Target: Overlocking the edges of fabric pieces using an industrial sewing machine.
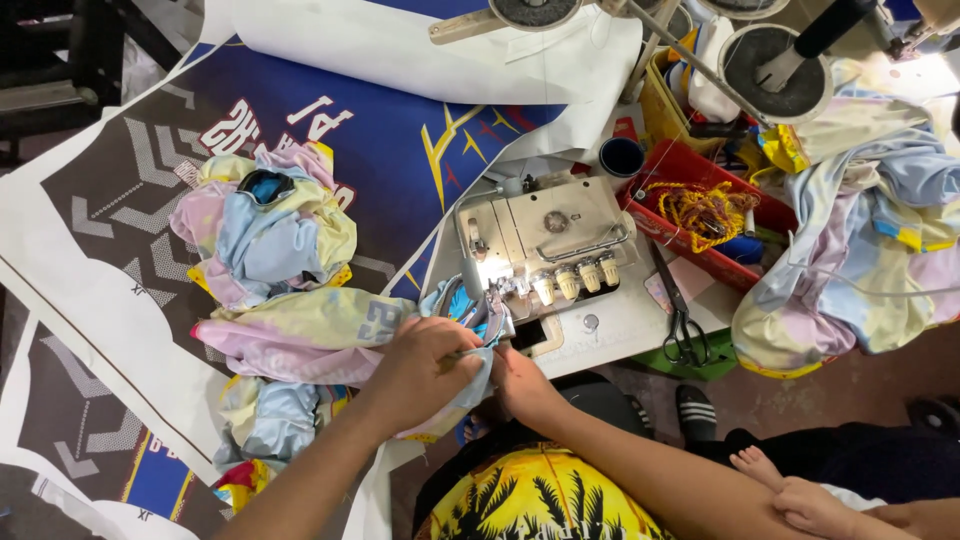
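two hands meet at the centre of the frame, right at the front of the cream overlock sewing machine [540,245]. the left hand [425,365] is curled over a pastel garment [320,325], pinching its edge where it bunches just beside the needle area; the right hand [520,380] presses the same cloth from below the machine, fingers closed on the fabric.

the garment trails left from the hands across a big printed sheet [380,140] of dark blue and grey with white borders, which covers most of the left half of the frame. another crumpled pastel bundle [270,225] lies on that sheet just above the held piece.

right of the machine, black scissors [685,320] lie on the white table edge, and a red tray [700,215] holds tangled yellow cord. further right a large pile of pastel cloth [870,250] spills down. along the top edge stand round thread stands [775,55]. at lower right, bare floor shows, with a black striped sandal [695,410].
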